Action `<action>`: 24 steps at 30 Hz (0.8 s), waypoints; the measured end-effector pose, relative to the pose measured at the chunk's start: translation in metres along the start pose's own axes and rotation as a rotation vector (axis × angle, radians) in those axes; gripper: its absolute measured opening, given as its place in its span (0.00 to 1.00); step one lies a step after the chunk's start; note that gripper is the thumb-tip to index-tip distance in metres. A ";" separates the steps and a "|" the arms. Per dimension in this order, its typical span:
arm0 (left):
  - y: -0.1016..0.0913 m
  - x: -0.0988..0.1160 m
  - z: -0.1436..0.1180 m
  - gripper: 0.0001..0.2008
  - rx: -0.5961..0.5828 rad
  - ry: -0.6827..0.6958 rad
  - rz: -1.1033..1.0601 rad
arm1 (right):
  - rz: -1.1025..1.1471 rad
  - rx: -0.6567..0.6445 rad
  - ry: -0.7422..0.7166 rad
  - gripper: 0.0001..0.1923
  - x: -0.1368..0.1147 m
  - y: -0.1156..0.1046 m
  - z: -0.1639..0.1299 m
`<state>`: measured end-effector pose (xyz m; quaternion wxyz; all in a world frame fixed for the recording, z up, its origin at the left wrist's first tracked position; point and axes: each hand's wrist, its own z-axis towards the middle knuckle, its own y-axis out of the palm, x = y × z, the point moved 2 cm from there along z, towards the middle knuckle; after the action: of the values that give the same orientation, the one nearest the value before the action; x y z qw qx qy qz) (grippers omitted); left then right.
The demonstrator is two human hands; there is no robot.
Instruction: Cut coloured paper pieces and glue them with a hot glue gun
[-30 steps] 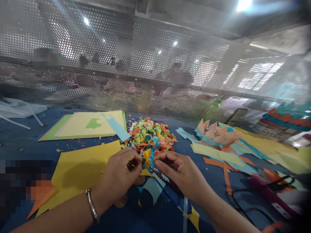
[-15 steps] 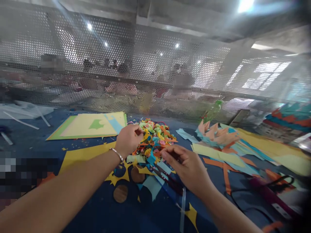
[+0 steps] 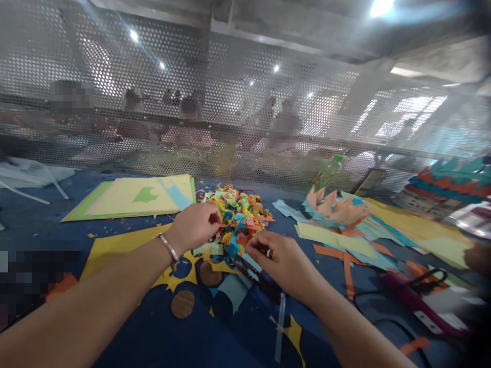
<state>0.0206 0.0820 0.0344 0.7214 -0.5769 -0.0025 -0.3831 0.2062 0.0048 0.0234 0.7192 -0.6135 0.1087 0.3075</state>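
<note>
Drawn back slightly, left hand [image 3: 195, 225] pinches at the scrap pile [image 3: 238, 209]; right hand [image 3: 282, 260] seems closed (contents unclear).

A blue desk [image 3: 34, 225] runs to a perforated metal screen [image 3: 230, 102] along its far edge. Through the holes, blurred people sit at another long bench. Bright ceiling lamps [image 3: 379, 7] glare overhead, and daylight comes from windows [image 3: 414, 115] at the far right.

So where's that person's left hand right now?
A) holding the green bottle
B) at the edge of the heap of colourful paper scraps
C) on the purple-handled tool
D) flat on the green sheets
B: the left hand, bracelet on its wrist, has its fingertips in the near edge of the heap of paper scraps.
</note>
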 end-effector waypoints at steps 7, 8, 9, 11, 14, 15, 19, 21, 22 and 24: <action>-0.010 0.026 -0.058 0.08 -0.347 -0.002 0.205 | -0.246 -0.247 0.032 0.08 0.005 0.010 -0.002; -0.008 0.027 -0.060 0.09 -0.354 -0.004 0.219 | -0.284 -0.253 0.033 0.07 0.007 0.010 -0.002; -0.005 0.026 -0.061 0.09 -0.356 -0.002 0.224 | -0.319 -0.252 0.039 0.07 0.009 0.011 -0.002; 0.000 0.023 -0.060 0.09 -0.354 -0.007 0.201 | -0.371 -0.247 0.060 0.06 0.015 0.011 -0.002; 0.003 0.016 -0.058 0.13 -0.340 -0.028 0.131 | -0.392 -0.264 0.084 0.06 0.021 0.009 -0.003; 0.002 0.015 -0.057 0.14 -0.334 -0.031 0.118 | -0.394 -0.272 0.087 0.05 0.021 0.009 -0.003; -0.009 0.019 -0.059 0.21 -0.376 0.046 0.129 | -0.402 -0.288 0.088 0.03 0.021 0.009 -0.005; -0.012 0.026 -0.062 0.22 -0.384 0.097 0.145 | -0.409 -0.290 0.092 0.03 0.021 0.010 -0.005; -0.011 0.029 -0.063 0.19 -0.392 0.108 0.150 | -0.412 -0.290 0.095 0.04 0.022 0.011 -0.005; -0.004 0.036 -0.065 0.13 -0.410 0.123 0.142 | -0.418 -0.289 0.104 0.04 0.024 0.013 -0.004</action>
<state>0.0156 0.0073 0.0318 0.6128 -0.6858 0.1602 -0.3585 0.2178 0.0095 -0.0009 0.6654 -0.7341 -0.0288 0.1326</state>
